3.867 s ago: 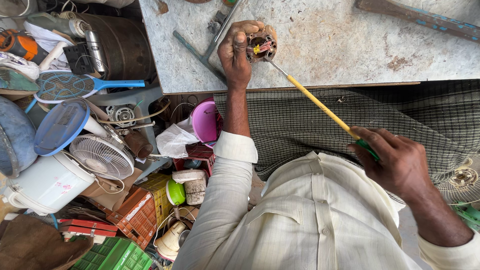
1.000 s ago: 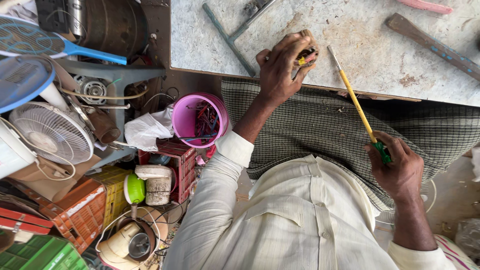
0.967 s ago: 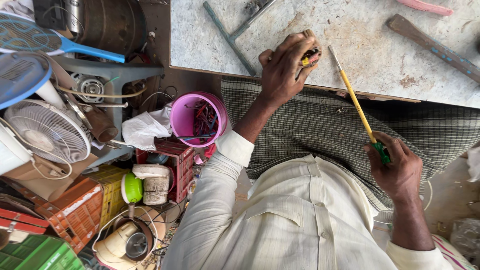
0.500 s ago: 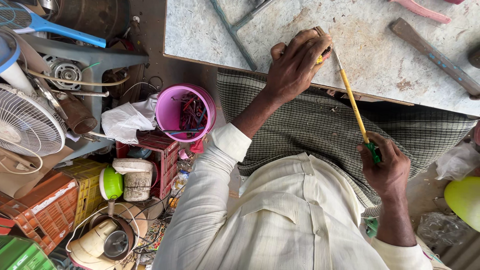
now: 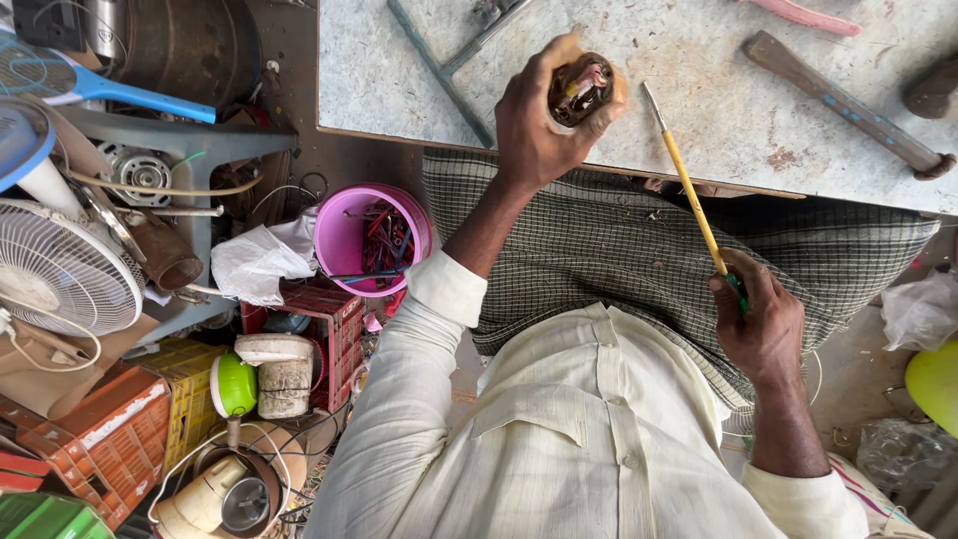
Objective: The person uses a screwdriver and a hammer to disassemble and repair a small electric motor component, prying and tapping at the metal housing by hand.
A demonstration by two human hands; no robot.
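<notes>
left hand [image 5: 534,135]: fingers clamped round small wired motor part [image 5: 579,88], over desk [image 5: 699,110]
right hand [image 5: 760,324]: fingers wrapped on yellow screwdriver [image 5: 687,190], tip beside part

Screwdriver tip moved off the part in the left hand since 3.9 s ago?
Yes. The screwdriver tip now sits apart, right of the part, over the table.

White plastic bag [image 5: 261,262], crumpled, on the floor clutter just left of the pink tub. Orange carton [image 5: 105,439] w/ white label strip, bottom left, beside a yellow crate. Clear crumpled bag [image 5: 919,311] at right edge; another, greyish [image 5: 898,454], below it. No signs or screens.
</notes>
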